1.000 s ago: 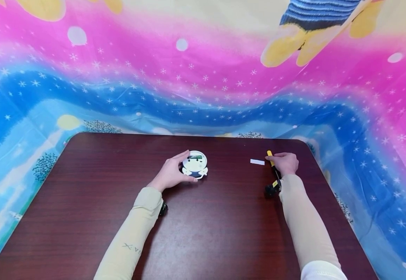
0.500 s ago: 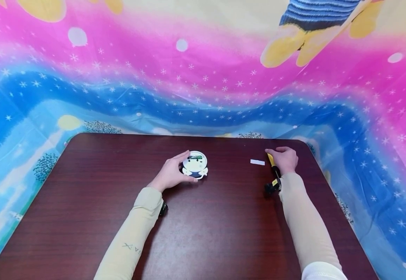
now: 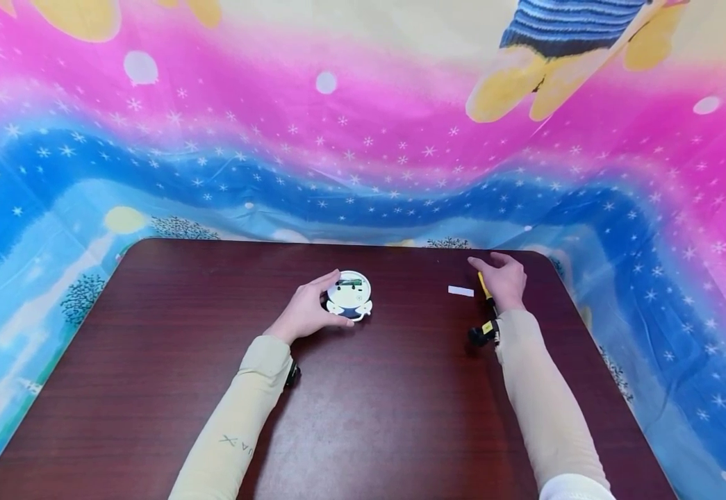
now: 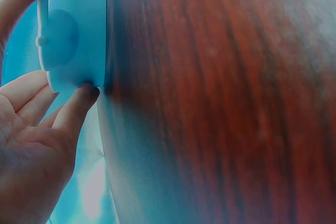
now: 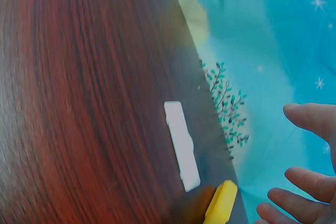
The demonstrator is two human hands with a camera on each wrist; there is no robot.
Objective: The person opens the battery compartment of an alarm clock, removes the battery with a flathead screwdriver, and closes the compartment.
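Observation:
My left hand (image 3: 308, 305) holds a round white gadget (image 3: 358, 294) with a cartoon-like face, a dark band low on its front and a green bar in a slot near its top. Fingers lie at its upper edge and the thumb below. In the left wrist view, fingertips touch the smooth side of the gadget (image 4: 86, 30), which appears tinted blue. My right hand (image 3: 505, 281), fingers spread and holding nothing, is over a slim yellow-and-black tool (image 3: 483, 286). The right wrist view shows only the yellow end of that tool (image 5: 223, 203); its kind is not clear.
A small white strip (image 3: 460, 291), with a little bulge along one side in the right wrist view, lies left of the tool. The dark wooden table (image 3: 363, 403) ends at the back against a colourful printed cloth (image 3: 350, 180). A black wrist camera (image 3: 481, 333) sits at the right cuff.
My right hand has let go of the yellow-and-black tool, opened its fingers and moved slightly up and away from it. The left hand and the round gadget stay put.

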